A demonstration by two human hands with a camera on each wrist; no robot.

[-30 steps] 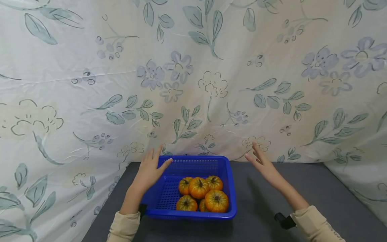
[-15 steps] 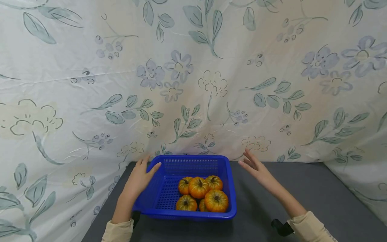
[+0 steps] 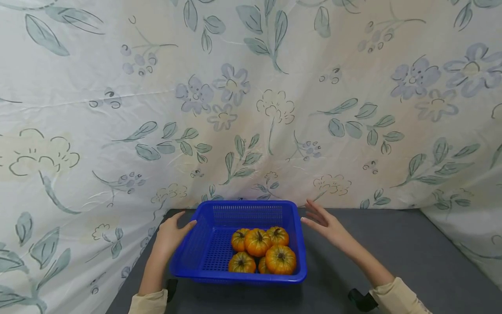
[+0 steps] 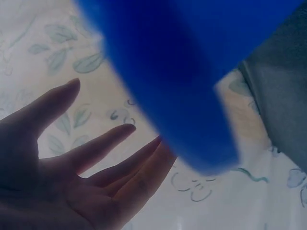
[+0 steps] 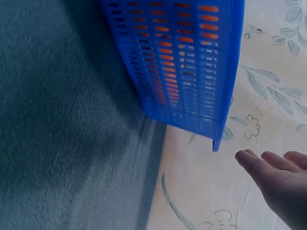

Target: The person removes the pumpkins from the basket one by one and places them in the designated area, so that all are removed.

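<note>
A blue plastic basket (image 3: 204,275) with slotted walls sits on the dark table, and several small orange pumpkins (image 3: 257,243) lie toward its right side. My left hand (image 3: 169,237) is beside the basket's left wall, thumb and fingers apart and nothing held. In the left wrist view the blurred basket rim (image 4: 201,143) overlaps some fingertips; whether they touch it I cannot tell. My right hand (image 3: 328,226) hovers off the basket's right rim with relaxed fingers. A gap shows between its fingertips and the basket wall (image 5: 192,86) in the right wrist view, where orange shows through the slots.
The dark grey tabletop (image 3: 392,244) extends to the right of the basket. Behind it and at both sides hangs a pale cloth (image 3: 270,144) printed with flowers and leaves. Black straps (image 3: 361,300) are on the wrists, below beige sleeves (image 3: 398,296).
My left hand has moved left and down, from over the basket to outside its left wall. The right hand has come left and lower toward the right rim. Basket and pumpkins stay put.
</note>
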